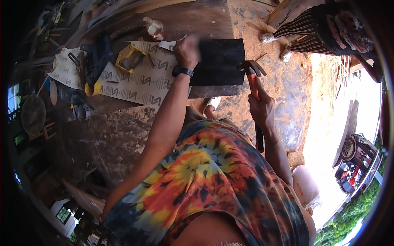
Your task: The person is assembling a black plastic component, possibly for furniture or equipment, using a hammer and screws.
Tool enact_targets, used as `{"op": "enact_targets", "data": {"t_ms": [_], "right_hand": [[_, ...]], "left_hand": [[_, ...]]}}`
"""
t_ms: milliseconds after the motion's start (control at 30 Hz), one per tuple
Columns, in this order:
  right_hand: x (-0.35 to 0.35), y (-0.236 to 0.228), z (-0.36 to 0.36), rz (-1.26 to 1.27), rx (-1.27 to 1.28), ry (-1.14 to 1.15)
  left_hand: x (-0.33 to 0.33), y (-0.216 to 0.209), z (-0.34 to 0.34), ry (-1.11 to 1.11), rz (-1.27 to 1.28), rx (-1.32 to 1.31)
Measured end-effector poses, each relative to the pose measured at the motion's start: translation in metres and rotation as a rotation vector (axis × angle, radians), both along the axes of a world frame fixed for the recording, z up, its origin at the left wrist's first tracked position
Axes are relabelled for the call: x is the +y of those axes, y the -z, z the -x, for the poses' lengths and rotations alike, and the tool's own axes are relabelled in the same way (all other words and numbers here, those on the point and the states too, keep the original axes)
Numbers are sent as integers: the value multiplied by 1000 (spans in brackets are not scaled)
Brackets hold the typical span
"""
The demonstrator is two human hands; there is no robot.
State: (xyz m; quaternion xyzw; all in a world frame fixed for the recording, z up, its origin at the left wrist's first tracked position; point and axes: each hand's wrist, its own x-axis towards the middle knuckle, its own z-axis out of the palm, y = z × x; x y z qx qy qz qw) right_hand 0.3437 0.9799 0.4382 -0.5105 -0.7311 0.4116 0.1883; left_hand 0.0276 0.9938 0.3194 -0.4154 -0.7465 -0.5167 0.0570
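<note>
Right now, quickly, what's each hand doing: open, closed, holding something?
Left hand: at the left end of the black sheet; blurred, so open or closed cannot be told.
Right hand: closed, holding the hammer.

Paper (pixel 141 84) is spread to the left of the sheet (pixel 223 61), with an open frame (pixel 120 58) laid on it. The sheet's left end is overlapped by the left hand (pixel 187 51); at its right edge, a hammer (pixel 253 84) is held in the right hand (pixel 262 107).
</note>
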Motion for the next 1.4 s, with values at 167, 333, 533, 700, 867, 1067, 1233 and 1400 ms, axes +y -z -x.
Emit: {"op": "enact_targets", "data": {"t_ms": [167, 333, 533, 700, 867, 1067, 1233, 1400], "right_hand": [[1, -1, 10, 3, -5, -44], [0, 0, 17, -21, -11, -30], [3, 3, 18, -41, -1, -64], [6, 5, 18, -75, 16, -87], [14, -9, 30, -78, -18, -146], [36, -26, 78, -188, 66, -248], [54, -12, 127, -336, 275, -378], [61, 2, 144, -394, 225, -441]], "left_hand": [[6, 4, -1, -66, 49, -18], [6, 5, -1, -72, 82, -29], [6, 4, -1, -76, 106, 38], [5, 3, -2, -80, 89, 60], [4, 3, -3, -12, 55, 133], [4, 2, -4, -51, 168, 214], [2, 3, -3, -3, 169, 203], [3, 8, 0, -19, 181, 234]]}}
